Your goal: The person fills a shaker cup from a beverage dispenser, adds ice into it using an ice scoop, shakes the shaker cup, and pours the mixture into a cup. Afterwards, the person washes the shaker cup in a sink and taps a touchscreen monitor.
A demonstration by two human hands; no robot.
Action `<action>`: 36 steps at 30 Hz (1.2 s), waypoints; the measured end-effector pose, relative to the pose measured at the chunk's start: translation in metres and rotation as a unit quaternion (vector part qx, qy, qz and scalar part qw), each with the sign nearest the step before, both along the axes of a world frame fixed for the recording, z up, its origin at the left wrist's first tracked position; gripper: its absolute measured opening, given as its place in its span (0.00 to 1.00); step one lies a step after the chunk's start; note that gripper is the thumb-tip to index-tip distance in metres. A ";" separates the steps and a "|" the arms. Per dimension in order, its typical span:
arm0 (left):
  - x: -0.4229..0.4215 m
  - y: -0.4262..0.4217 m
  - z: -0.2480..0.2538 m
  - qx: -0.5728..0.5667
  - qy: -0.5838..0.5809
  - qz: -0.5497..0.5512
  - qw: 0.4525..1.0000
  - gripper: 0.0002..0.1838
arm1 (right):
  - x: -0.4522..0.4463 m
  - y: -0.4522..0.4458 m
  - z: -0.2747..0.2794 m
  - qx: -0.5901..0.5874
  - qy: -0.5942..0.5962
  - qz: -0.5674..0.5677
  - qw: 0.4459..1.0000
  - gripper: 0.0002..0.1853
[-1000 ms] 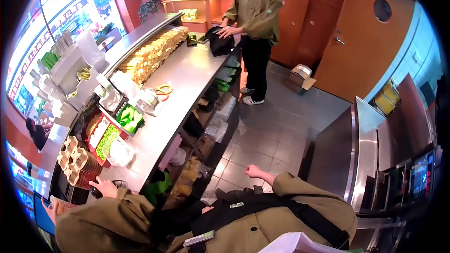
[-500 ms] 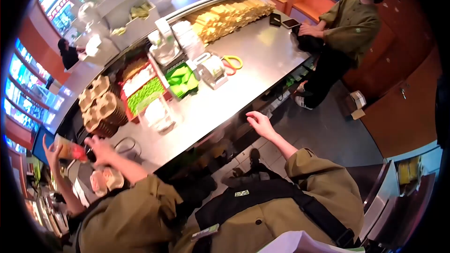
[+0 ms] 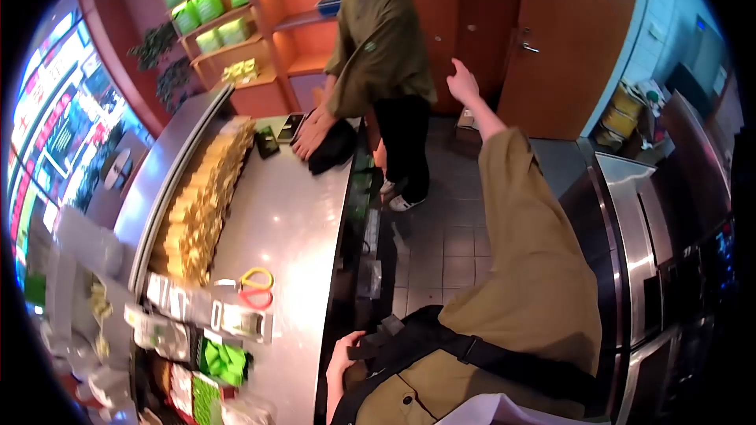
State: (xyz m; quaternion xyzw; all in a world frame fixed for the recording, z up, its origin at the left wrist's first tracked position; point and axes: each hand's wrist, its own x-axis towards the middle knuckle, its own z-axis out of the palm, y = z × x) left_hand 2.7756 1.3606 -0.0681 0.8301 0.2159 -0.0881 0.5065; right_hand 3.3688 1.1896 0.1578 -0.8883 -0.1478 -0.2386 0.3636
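My right hand point(image 3: 463, 83) is stretched forward at the end of a brown sleeve, over the floor in front of the wooden door. Its fingers reach out, with nothing seen in them. Low beside the counter edge, my left hand point(image 3: 342, 352) is next to the black straps point(image 3: 378, 344) at my front; its fingers are partly hidden, so its grip is unclear. A person point(image 3: 382, 47) in a brown shirt and mask stands at the counter's far end, both hands on a black cloth item point(image 3: 334, 147). Scissors point(image 3: 256, 287) with yellow and red handles lie on the steel counter point(image 3: 276, 228).
Stacked yellowish packets point(image 3: 197, 205) line the counter's left side. Nearer are a tape dispenser point(image 3: 240, 320), green packets point(image 3: 223, 360) and a tray of green pieces point(image 3: 206, 401). Right stand steel units point(image 3: 630, 205); behind are shelves point(image 3: 307, 24) and a door point(image 3: 551, 47).
The view has swung toward the far end. My right hand has risen and reached farther forward. The co-worker at the left, seen with a cup half a second ago, is out of view.
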 end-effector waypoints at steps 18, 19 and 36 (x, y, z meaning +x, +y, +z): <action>0.068 0.059 0.060 0.122 0.038 -0.057 0.990 0.19 | 0.074 -0.022 0.006 -0.292 0.345 0.031 0.891 0.12; 0.074 0.058 0.073 0.121 0.041 -0.060 0.990 0.19 | 0.070 -0.019 -0.024 -0.381 0.374 0.075 0.842 0.12; 0.058 0.044 0.070 0.175 0.042 0.038 0.983 0.21 | -0.234 0.221 -0.131 -0.394 0.145 0.683 0.598 0.20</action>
